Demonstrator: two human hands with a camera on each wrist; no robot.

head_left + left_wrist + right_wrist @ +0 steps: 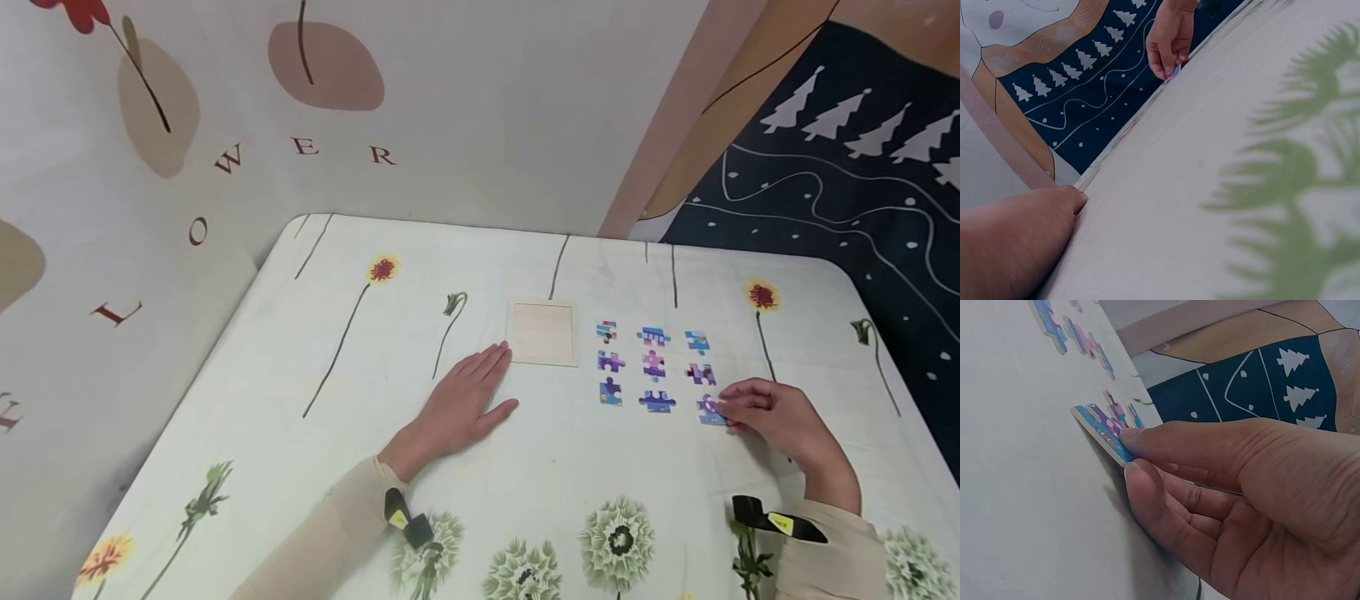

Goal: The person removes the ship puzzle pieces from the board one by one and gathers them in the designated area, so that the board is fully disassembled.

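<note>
My right hand pinches a blue and purple jigsaw puzzle piece between thumb and fingers. In the right wrist view that piece is tilted, its near edge lifted off the table. It sits at the near right corner of a grid of several puzzle pieces. My left hand lies flat on the table, fingers straight, fingertips touching the lower left corner of a square wooden puzzle tray. The bare tray base shows inside its frame. Only part of the left hand appears in the left wrist view.
A white tablecloth printed with flowers covers the table. Its far edge meets a pale wall hanging with letters on it. At the right, a dark blue cloth with white trees hangs beyond the table edge.
</note>
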